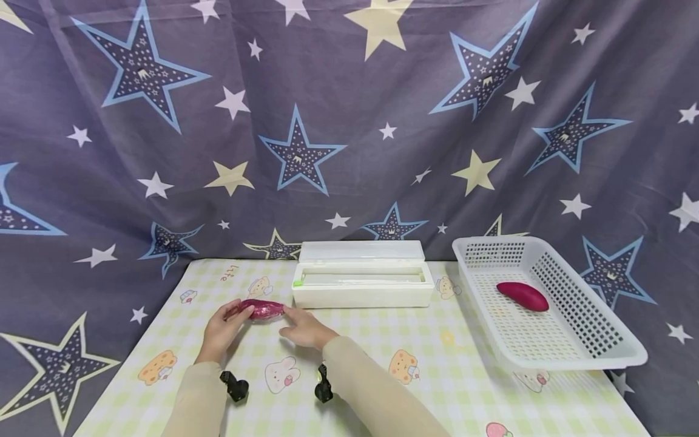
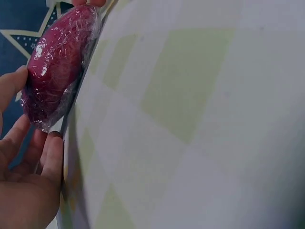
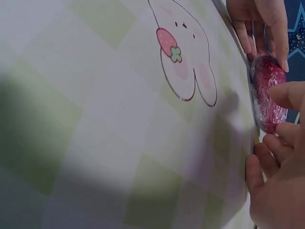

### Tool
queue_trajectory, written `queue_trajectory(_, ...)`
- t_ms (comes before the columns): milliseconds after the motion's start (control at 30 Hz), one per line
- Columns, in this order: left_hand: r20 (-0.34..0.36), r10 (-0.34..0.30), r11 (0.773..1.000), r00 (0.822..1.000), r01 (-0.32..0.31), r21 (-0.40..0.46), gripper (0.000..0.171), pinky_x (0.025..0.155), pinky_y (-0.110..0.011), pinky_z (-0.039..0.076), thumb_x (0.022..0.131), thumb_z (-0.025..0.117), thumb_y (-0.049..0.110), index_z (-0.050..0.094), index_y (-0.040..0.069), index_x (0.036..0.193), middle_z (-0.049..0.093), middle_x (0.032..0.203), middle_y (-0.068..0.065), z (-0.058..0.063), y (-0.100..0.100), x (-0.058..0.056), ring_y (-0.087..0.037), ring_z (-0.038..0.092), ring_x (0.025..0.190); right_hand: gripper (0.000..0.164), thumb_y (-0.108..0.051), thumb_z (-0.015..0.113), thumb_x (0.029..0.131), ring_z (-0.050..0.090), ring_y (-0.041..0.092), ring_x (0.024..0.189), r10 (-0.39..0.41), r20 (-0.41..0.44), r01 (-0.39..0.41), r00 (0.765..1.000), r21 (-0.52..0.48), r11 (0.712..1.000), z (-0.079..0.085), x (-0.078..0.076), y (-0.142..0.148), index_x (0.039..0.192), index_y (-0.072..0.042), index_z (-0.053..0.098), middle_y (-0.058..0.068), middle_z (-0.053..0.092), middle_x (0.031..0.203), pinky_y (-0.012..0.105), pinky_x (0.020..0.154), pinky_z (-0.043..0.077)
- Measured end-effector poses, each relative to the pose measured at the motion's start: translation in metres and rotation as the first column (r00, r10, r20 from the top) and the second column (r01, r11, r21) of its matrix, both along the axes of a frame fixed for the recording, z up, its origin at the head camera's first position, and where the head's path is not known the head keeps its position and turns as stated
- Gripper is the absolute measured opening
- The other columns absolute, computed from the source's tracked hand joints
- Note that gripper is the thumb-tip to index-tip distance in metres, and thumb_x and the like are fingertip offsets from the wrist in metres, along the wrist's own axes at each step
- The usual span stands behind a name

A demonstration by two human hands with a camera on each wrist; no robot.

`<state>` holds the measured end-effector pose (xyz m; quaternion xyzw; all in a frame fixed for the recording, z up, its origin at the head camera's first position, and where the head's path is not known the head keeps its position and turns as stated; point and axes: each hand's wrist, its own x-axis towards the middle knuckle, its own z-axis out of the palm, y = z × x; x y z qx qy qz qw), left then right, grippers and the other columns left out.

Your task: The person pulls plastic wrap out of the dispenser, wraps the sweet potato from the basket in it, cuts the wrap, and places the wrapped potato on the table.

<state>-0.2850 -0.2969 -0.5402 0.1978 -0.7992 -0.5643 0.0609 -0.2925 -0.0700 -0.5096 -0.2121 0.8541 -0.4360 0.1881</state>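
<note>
The left hand (image 1: 219, 329) is curled round the 9 o'clock end of the film-wrapped red piece (image 1: 266, 310), its 3 o'clock tip touched by the relaxed right hand (image 1: 307, 331). Light, firm but slick handling is expected, so the thick middle should be gripped. On the surface (image 1: 371, 331) beyond, the white box (image 1: 363, 298) is placed at the piece's 2 o'clock.

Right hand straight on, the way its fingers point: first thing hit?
The film-wrapped magenta item. Its end sits right at the right hand's leading finger, possibly already touching; exact contact is hard to judge.
</note>
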Motion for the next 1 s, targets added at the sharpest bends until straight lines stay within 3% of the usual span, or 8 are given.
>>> queue_trajectory(233,0.006,0.011,1.000,1.000,-0.011,-0.001,0.089,0.113,-0.047,0.035,0.087,0.073,0.053,0.038,0.002,0.151,0.042,0.148,-0.023,0.0005,0.0019,-0.0015,-0.038,0.040,0.137,0.066,-0.028,0.060,0.099,0.029,0.026,0.146,-0.019,0.014,0.019,1.000,-0.004,1.000,0.0007,0.0009,-0.0001,0.157,-0.013,0.032,0.006,0.035,0.159,0.047,0.118,0.024)
queue_trajectory(700,-0.007,-0.044,0.999,0.999,0.044,0.014,0.088,0.113,-0.048,0.035,0.091,0.071,0.052,0.034,0.002,0.153,0.040,0.147,-0.024,0.0039,-0.0038,-0.0003,-0.038,0.038,0.136,0.064,-0.026,0.060,0.099,0.040,0.032,0.140,0.008,0.035,-0.005,0.999,-0.072,0.997,0.0037,-0.0020,0.0059,0.157,-0.016,0.034,0.010,0.041,0.155,0.053,0.113,0.032)
queue_trajectory(1000,0.005,-0.015,1.000,1.000,0.015,0.006,0.081,0.111,-0.049,0.037,0.092,0.072,0.045,0.038,0.001,0.151,0.043,0.146,-0.024,0.0028,-0.0027,-0.0032,-0.038,0.041,0.135,0.059,-0.025,0.058,0.101,0.036,0.025,0.143,0.044,0.031,-0.043,0.999,-0.052,0.998,0.0027,-0.0014,0.0083,0.156,-0.020,0.037,0.004,0.039,0.157,0.046,0.116,0.029)
